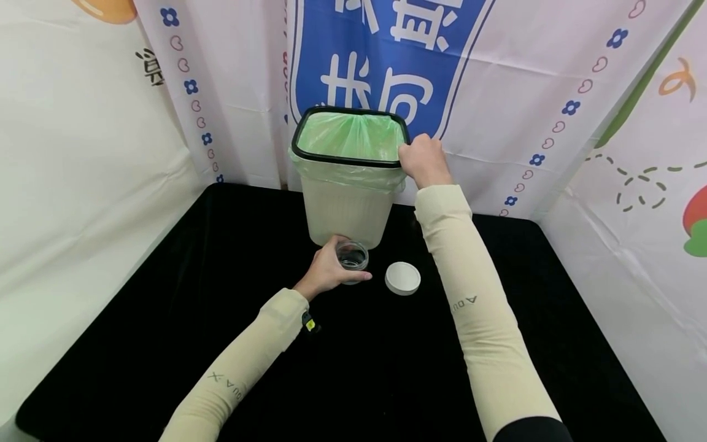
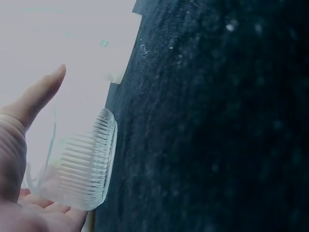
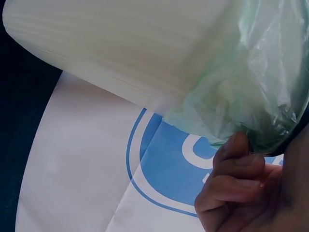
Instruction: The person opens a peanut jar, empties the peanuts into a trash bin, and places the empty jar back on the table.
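Note:
A whitish trash bin [image 1: 348, 209] with a black rim and a green bag liner [image 1: 353, 135] stands at the back of the table. My right hand [image 1: 424, 161] grips the bin's right front corner at the rim; in the right wrist view its curled fingers [image 3: 236, 188] lie against the liner's folded edge. In front of the bin, my left hand [image 1: 328, 267] holds a clear, uncapped jar [image 1: 352, 256], thumb on the near side and fingers on the far side. Ribbing shows low on the jar [image 2: 87, 164] in the left wrist view.
Right of the jar, a round white lid [image 1: 402, 278] lies on the black table [image 1: 342, 368]. Behind the bin hangs a printed curtain [image 1: 237, 92] with a blue panel. Pale fabric walls close off both sides.

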Demonstrator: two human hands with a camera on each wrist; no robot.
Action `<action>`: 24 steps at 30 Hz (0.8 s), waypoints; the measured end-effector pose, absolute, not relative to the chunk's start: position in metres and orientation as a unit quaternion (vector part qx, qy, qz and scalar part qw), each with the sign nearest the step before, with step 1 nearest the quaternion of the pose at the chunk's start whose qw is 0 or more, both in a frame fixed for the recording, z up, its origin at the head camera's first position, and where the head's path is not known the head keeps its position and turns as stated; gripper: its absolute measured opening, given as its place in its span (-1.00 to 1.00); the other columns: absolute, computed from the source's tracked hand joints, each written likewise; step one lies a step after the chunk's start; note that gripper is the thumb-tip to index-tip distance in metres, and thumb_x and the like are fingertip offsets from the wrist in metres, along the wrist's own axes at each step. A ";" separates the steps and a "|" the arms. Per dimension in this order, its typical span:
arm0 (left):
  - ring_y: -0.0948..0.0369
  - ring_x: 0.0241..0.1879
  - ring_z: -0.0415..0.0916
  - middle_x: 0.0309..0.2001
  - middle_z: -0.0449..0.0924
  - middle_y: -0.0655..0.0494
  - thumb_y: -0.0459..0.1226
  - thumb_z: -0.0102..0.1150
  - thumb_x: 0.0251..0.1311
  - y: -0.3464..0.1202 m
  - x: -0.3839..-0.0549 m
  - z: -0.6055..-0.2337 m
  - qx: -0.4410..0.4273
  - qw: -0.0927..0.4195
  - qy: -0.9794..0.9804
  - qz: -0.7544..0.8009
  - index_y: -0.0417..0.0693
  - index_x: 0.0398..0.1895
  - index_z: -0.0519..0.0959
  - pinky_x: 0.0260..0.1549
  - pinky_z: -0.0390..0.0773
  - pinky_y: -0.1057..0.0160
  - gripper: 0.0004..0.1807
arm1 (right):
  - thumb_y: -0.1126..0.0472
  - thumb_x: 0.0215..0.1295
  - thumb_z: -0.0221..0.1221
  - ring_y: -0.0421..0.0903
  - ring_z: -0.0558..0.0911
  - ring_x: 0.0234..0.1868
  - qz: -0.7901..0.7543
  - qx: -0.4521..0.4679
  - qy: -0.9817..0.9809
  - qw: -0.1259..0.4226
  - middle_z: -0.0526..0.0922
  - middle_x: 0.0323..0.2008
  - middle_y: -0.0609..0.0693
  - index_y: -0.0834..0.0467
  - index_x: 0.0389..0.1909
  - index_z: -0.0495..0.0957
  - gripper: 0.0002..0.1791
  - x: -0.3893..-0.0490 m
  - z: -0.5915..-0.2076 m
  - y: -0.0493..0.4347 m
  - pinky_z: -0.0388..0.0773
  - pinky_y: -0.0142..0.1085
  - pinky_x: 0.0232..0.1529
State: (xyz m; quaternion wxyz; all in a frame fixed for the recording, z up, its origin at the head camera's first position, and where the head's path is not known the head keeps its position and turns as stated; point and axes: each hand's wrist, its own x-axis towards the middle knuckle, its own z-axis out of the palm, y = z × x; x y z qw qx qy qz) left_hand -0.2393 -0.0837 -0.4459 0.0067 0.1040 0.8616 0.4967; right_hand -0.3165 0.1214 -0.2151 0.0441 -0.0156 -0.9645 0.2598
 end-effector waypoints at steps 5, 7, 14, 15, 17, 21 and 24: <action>-0.05 0.37 0.53 0.36 0.56 -0.08 0.02 0.74 -0.13 -0.087 -0.238 -0.445 0.113 0.013 0.866 0.486 -0.03 0.44 0.35 0.38 0.52 -0.10 0.06 | 0.09 0.60 -0.23 0.04 0.35 -0.44 0.253 0.002 -0.966 0.053 0.29 -0.46 0.08 0.09 -0.55 0.23 -0.57 -0.315 -0.218 0.124 0.42 -0.14 -0.29; -0.04 0.37 0.52 0.37 0.55 -0.07 0.04 0.73 -0.12 -0.089 -0.237 -0.445 0.121 0.013 0.868 0.481 -0.01 0.46 0.33 0.39 0.51 -0.10 0.07 | 0.08 0.62 -0.25 0.09 0.41 -0.37 0.255 0.011 -0.965 0.065 0.36 -0.41 0.13 0.10 -0.54 0.24 -0.57 -0.314 -0.220 0.125 0.46 -0.10 -0.20; -0.05 0.40 0.46 0.42 0.46 -0.09 0.17 0.68 -0.15 -0.103 -0.231 -0.438 0.149 0.012 0.889 0.432 -0.02 0.54 0.28 0.42 0.46 -0.12 0.19 | -0.03 0.64 -0.31 0.33 0.63 0.07 0.248 0.014 -0.960 0.134 0.65 -0.01 0.43 0.15 -0.50 0.36 -0.47 -0.310 -0.228 0.128 0.57 0.11 0.17; -0.06 0.41 0.45 0.43 0.45 -0.09 0.19 0.67 -0.14 -0.105 -0.230 -0.436 0.152 0.009 0.892 0.426 -0.02 0.55 0.27 0.43 0.44 -0.13 0.19 | -0.04 0.64 -0.32 0.35 0.63 0.11 0.247 0.010 -0.959 0.140 0.66 0.03 0.44 0.18 -0.46 0.40 -0.45 -0.310 -0.229 0.128 0.58 0.13 0.19; -0.07 0.44 0.40 0.45 0.42 -0.10 0.22 0.64 -0.12 -0.111 -0.228 -0.435 0.156 0.004 0.897 0.414 -0.04 0.56 0.25 0.46 0.41 -0.14 0.21 | -0.08 0.63 -0.32 0.37 0.64 0.16 0.247 0.000 -0.957 0.151 0.66 0.09 0.45 0.26 -0.33 0.52 -0.40 -0.309 -0.230 0.128 0.59 0.15 0.20; -0.13 0.50 0.31 0.51 0.35 -0.13 0.29 0.57 -0.06 -0.122 -0.224 -0.428 0.156 -0.006 0.910 0.384 -0.08 0.61 0.19 0.49 0.35 -0.20 0.25 | -0.17 0.62 -0.34 0.38 0.61 0.25 0.243 -0.014 -0.957 0.156 0.62 0.22 0.44 0.37 0.12 0.58 -0.25 -0.308 -0.229 0.129 0.58 0.17 0.25; -0.18 0.52 0.26 0.55 0.28 -0.17 0.36 0.48 0.00 -0.131 -0.221 -0.422 0.141 -0.004 0.926 0.351 -0.04 0.65 0.13 0.47 0.35 -0.27 0.27 | -0.27 0.61 -0.38 0.37 0.56 0.34 0.238 -0.009 -0.961 0.142 0.55 0.34 0.42 0.34 0.40 0.44 -0.15 -0.306 -0.229 0.131 0.53 0.19 0.32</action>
